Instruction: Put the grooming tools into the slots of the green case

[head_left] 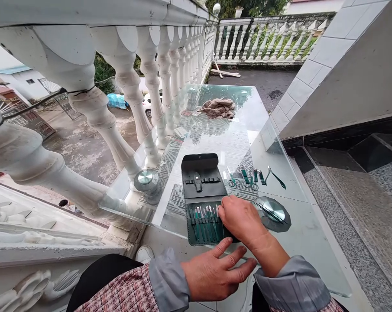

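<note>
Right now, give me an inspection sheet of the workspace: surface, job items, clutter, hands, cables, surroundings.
Surface: glass table, transparent, showing reflections.
Job items: black case open, green-handled tools in its loops; scissors, clippers and nippers laid out to its right.
Clutter: crumpled brown cloth and small card farther back.
Hands: right hand at the case's right side, grip hidden; left hand open, fingers spread, nothing seen in it.
Cables: dark cable at the balusters, off the table.
Surroundings: white balustrade left, stone steps right.

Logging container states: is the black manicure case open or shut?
Open: the black manicure case lies unfolded on the glass tabletop, with its row of green-handled tools exposed.
</note>
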A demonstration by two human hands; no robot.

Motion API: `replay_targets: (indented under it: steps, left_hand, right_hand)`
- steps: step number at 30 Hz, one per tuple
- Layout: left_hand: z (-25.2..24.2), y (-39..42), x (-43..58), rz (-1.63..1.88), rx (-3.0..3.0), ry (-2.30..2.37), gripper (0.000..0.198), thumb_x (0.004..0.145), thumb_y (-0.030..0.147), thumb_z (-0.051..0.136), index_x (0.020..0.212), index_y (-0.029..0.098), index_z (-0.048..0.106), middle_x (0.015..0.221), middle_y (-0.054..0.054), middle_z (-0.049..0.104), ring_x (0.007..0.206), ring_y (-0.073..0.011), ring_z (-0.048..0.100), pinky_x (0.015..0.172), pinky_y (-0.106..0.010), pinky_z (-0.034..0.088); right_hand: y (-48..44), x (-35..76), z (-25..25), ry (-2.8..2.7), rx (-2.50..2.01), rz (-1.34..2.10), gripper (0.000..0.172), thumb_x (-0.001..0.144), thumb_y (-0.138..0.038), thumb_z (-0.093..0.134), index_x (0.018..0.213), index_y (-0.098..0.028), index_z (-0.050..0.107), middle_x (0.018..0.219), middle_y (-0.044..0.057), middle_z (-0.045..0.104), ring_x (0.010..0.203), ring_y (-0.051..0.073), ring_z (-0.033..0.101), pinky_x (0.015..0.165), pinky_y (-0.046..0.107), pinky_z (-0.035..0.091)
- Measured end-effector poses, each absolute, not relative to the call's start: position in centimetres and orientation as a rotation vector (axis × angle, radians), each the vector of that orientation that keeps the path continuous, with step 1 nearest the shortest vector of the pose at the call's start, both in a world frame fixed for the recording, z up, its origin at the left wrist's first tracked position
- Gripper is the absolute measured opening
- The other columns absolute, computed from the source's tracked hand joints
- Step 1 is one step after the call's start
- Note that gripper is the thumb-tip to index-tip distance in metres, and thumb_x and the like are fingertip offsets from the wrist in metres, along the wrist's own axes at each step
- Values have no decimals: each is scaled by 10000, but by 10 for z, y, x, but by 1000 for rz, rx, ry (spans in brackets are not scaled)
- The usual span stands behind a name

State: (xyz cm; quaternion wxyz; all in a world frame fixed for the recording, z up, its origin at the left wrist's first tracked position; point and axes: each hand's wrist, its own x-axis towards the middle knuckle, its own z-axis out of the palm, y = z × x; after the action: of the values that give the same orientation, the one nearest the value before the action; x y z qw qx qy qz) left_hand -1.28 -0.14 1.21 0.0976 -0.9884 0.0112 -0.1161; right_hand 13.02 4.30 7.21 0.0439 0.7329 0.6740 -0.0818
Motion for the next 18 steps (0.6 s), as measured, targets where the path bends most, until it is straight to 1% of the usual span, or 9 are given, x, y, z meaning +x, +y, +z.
replay_targets:
  steps: [3, 6, 9, 11, 14, 18]
  left_hand:
    - [12, -2, -13, -361, -2948, 33, 323, 912, 185, 382, 1128, 166, 621, 1406, -75, 378, 1319, -342, 278, 1054, -544, 275]
    - [12, -2, -13, -372, -2954, 24, 308, 910, 178, 389, 1088, 192, 641, 1410, -70, 375, 1324, -342, 270, 1033, -583, 281]
    - [13, -2, -13, -381, -2947, 38, 320, 914, 180, 373, 1087, 192, 642, 1407, -73, 379, 1317, -341, 286, 1018, -575, 304]
    - [13, -2, -13, -377, -2936, 35, 324, 913, 184, 373, 1102, 183, 635, 1411, -76, 373, 1306, -333, 307, 1018, -561, 310]
    - [11, -2, -14, -379, -2921, 16, 322, 909, 178, 376, 1103, 175, 633, 1413, -74, 373, 1288, -316, 332, 1019, -550, 314]
    - [10, -3, -14, -384, -2915, 8, 329, 912, 184, 371, 1131, 163, 615, 1415, -72, 366, 1293, -311, 321, 1020, -547, 320]
  right_hand:
    - [43, 128, 67, 2051, 2300, -229, 270, 860, -217, 377, 803, -144, 630, 834, 111, 659, 727, 199, 619, 561, 281, 301]
    - [44, 127, 57, 2057, 2393, -192, 250, 830, -217, 400, 760, -152, 631, 791, 94, 655, 680, 178, 599, 542, 277, 274]
    - [46, 131, 51, 2092, 2479, -217, 224, 802, -221, 427, 706, -168, 622, 755, 71, 652, 643, 155, 571, 538, 271, 260]
    - [47, 138, 50, 2128, 2531, -312, 220, 794, -229, 436, 668, -183, 611, 717, 48, 650, 623, 142, 548, 546, 262, 264]
    - [48, 149, 55, 2161, 2590, -442, 260, 816, -261, 421, 629, -200, 592, 652, 21, 634, 598, 131, 514, 561, 251, 276]
    - [44, 152, 58, 2166, 2523, -445, 324, 850, -328, 408, 602, -204, 575, 625, 23, 621, 575, 135, 502, 546, 259, 265]
